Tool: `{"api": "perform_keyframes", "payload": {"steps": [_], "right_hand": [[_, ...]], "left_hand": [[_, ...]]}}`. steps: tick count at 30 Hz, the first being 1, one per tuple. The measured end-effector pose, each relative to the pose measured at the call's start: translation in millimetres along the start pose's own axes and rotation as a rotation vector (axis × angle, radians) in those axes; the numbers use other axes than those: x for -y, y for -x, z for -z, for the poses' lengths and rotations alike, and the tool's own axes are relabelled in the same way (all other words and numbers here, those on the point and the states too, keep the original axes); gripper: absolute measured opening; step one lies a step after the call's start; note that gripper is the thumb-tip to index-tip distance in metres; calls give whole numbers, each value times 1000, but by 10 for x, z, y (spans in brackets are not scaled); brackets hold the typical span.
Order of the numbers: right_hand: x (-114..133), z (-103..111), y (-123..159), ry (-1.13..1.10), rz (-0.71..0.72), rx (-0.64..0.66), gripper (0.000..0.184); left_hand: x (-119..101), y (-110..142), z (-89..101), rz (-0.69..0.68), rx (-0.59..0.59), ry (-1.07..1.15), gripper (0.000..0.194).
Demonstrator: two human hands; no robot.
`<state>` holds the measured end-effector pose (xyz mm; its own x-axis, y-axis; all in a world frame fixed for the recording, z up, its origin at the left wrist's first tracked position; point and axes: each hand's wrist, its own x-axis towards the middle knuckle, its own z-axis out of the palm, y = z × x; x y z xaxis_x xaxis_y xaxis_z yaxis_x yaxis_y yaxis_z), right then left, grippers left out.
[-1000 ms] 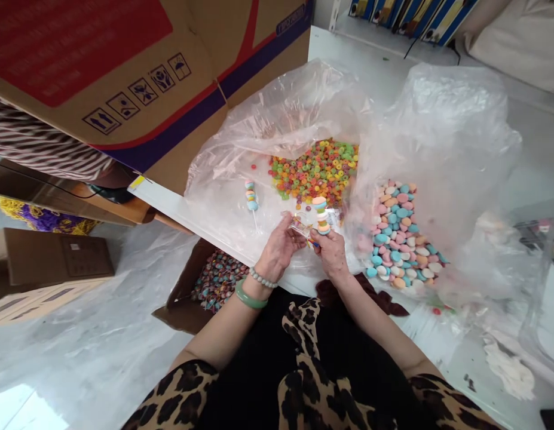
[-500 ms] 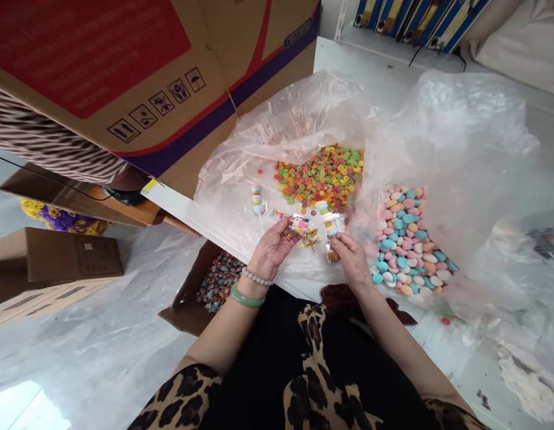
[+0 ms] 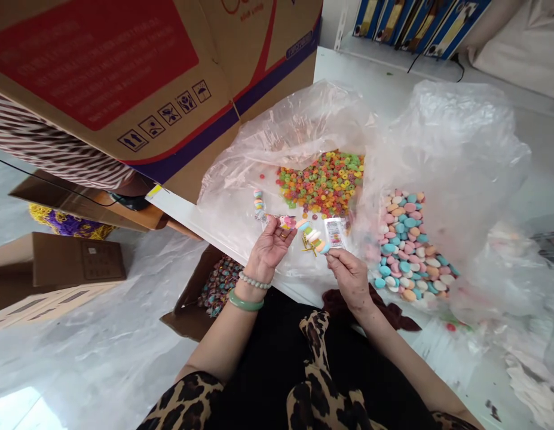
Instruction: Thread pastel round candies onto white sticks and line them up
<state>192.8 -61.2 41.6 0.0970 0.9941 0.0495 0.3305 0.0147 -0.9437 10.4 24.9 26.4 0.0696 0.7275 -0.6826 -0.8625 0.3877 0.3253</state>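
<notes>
A short string of pastel candy beads [image 3: 313,236] stretches between my two hands. At its lower right end, my right hand [image 3: 349,276] pinches it between thumb and fingers. My left hand [image 3: 271,246], wearing a beaded bracelet and a green bangle, has thumb and fingers closed on a small pink printed packet [image 3: 287,221] at the string's other end. How packet and string join is too small to tell. Gold twist ties [image 3: 308,243] lie below the string. A white printed sachet [image 3: 334,232] lies just beyond my right hand. Another candy string [image 3: 259,202] lies to the left.
Small colourful ring candies [image 3: 324,179] and larger pastel candies [image 3: 404,233] lie in piles on clear plastic sheeting [image 3: 465,137]. A large carton [image 3: 178,140] stands at left. An open box of wrapped candies [image 3: 220,283] sits below the table edge. Another person's striped clothing [image 3: 52,143] shows behind the carton.
The candy string has swung from upright near my right hand to a slant between both hands. The white sachet now lies uncovered. My right hand has moved slightly down.
</notes>
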Motion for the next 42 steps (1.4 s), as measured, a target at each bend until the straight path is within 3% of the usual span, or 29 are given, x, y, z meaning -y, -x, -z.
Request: {"api": "perform_keyframes", "payload": {"steps": [9,15,18,21,27,31,34,36,37,40,42], "right_hand": [[-91,-32,-5,179,123,-13,18],[-118,-29,54,481,337,-24,21],[-143,-44,56,449,331,2,20],[-174,-74,12,219,143,35,15],[-217,-139,-90,-434,-514,93,17],[-204,-180,-121,-571,-650,151,23],[-217,-214,-142,-615,-725,264,24],[-245,-230,-143,-504,-653,259,20],[-263,-234,-135,-377,-549,220,17],[-319,-238,-78,191,-72,52,16],[-343,-244,-29,548,199,8,21]], "left_hand": [[-2,17,7,20,51,-59,25],[40,10,35,-245,192,-204,12],[74,21,14,-304,212,-259,16],[122,50,-11,-269,241,-324,24],[217,67,48,-176,296,-337,32],[250,37,104,-173,308,-376,29],[263,25,121,-168,290,-376,34],[263,23,137,-157,278,-382,34],[262,22,149,-154,271,-387,34],[264,22,192,-154,245,-400,32],[273,23,211,-157,245,-403,31]]}}
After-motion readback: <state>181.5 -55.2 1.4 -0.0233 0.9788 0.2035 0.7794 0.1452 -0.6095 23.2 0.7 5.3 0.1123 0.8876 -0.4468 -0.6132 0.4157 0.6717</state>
